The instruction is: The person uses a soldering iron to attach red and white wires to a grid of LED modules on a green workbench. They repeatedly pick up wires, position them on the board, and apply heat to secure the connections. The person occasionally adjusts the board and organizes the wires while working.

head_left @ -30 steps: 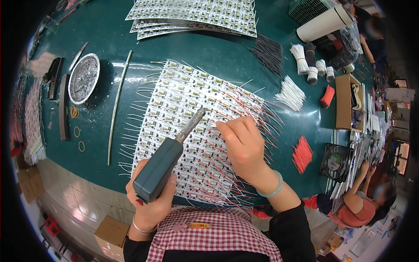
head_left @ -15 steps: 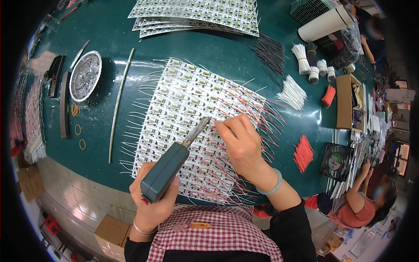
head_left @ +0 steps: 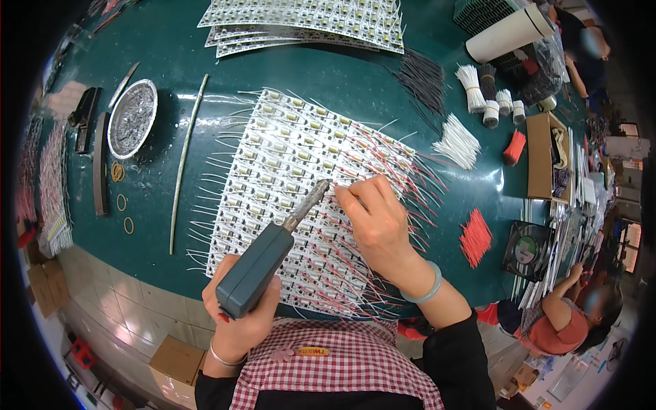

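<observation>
My left hand (head_left: pixel 242 307) is wrapped round the dark green handle of a soldering iron (head_left: pixel 256 270). Its metal tip rests at or just over the middle of a panel of white circuit boards (head_left: pixel 263 164), which carries rows of small yellowish components. Close beside the tip, the thumb and forefinger of my right hand (head_left: pixel 376 222) are pinched together on what looks like a thin wire, mostly hidden by the fingers. Red wires (head_left: pixel 417 188) stick out from the panel's right part, and white wires (head_left: pixel 219 164) fringe its left edge.
Stacked panels (head_left: pixel 307 24) lie at the far side. To the right are loose black wires (head_left: pixel 420 78), white wires (head_left: pixel 456 142), red wires (head_left: pixel 475 238), a fan (head_left: pixel 527 251) and a cardboard box (head_left: pixel 540 157). A foil-like bowl (head_left: pixel 152 123) and a thin rod (head_left: pixel 188 164) lie left.
The soldering iron's handle has shifted very slightly left and its tip slightly up. My right hand stays almost in place, still pinched near the tip.
</observation>
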Tool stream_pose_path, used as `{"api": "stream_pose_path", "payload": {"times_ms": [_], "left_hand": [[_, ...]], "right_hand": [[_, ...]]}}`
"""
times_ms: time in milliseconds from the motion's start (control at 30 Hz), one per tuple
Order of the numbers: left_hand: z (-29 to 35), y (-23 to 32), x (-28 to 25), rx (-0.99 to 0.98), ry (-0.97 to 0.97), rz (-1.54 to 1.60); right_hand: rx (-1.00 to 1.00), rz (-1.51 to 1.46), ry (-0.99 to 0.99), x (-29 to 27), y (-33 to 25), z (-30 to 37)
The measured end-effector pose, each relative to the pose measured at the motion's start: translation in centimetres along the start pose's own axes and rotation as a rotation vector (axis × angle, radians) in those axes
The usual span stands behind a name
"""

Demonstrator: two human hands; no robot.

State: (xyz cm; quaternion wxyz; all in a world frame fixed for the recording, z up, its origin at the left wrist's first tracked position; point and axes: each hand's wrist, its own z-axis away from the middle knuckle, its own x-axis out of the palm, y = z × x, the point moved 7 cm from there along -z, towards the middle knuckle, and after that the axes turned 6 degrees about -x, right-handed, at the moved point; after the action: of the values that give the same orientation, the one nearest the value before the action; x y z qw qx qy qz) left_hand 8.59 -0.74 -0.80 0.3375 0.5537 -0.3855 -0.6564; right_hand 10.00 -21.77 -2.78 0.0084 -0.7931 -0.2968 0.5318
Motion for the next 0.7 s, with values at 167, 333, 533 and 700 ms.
{"api": "stream_pose_path", "payload": {"times_ms": [167,333,533,700], "left_hand": [[0.52,-0.84,-0.47,-0.074,0.046,0.097],[0.51,-0.8,-0.18,-0.032,0.031,0.099],[0.39,-0.77,0.46,-0.095,-0.001,0.09],[0.47,-0.28,0.48,0.028,0.031,0.058]], "right_hand": [[0.001,0.002,0.012,0.1,0.02,0.1],[0.0,0.004,0.013,0.11,0.0,0.06],[0.003,0.007,0.014,0.05,0.0,0.06],[-0.004,0.013,0.022,0.17,-0.01,0.13]]}}
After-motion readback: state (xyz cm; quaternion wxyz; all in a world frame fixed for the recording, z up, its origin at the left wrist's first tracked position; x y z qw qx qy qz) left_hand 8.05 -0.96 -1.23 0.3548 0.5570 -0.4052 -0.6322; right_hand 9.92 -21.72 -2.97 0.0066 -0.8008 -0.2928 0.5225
